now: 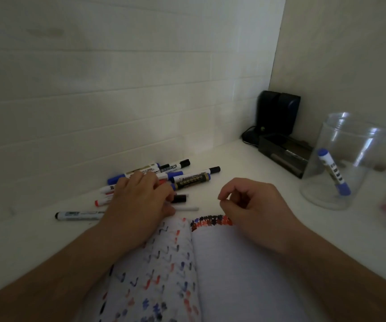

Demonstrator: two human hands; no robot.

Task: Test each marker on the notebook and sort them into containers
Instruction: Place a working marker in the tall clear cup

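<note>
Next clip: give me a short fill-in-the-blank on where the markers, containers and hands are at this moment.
1. The clear jar holds one marker with a ____ cap.
2. The left hand rests on the ____ of markers.
3. The right hand hovers over the open ____.
4. The dark tray stands ____ the jar, toward the wall.

Missing words: blue; pile; notebook; behind

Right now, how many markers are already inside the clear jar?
1: a blue-capped marker leans inside the clear jar on the right. None seems hidden there.
</note>
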